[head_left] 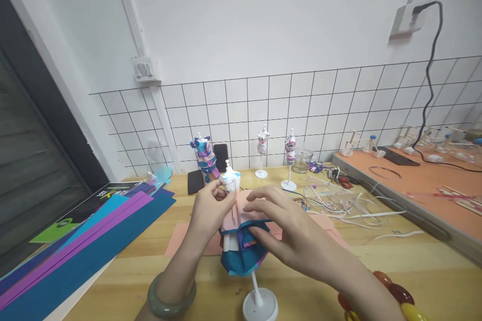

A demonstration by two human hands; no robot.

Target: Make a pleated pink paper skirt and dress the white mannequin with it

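A small white dress form (230, 180) on a round white stand leans a little in front of me. It wears a layered, pleated paper skirt (244, 257) in pink, teal, white and purple. My left hand (214, 205) pinches the pink top layer at the waist between thumb and fingers. Over the skirt's right side, my right hand (282, 220) has its fingers apart, with fingertips by the pink layer and the thumb at the ruffle below. A pink paper sheet (176, 241) lies on the table behind the stand.
Coloured paper strips (113, 230) are piled at left. Behind stand a dressed form (206, 158), two more small forms (262, 145), (289, 150) and a glass bowl (302, 161). Tangled cords (339, 200) lie at right, beside an orange-topped board (433, 185). A tiled wall rises behind.
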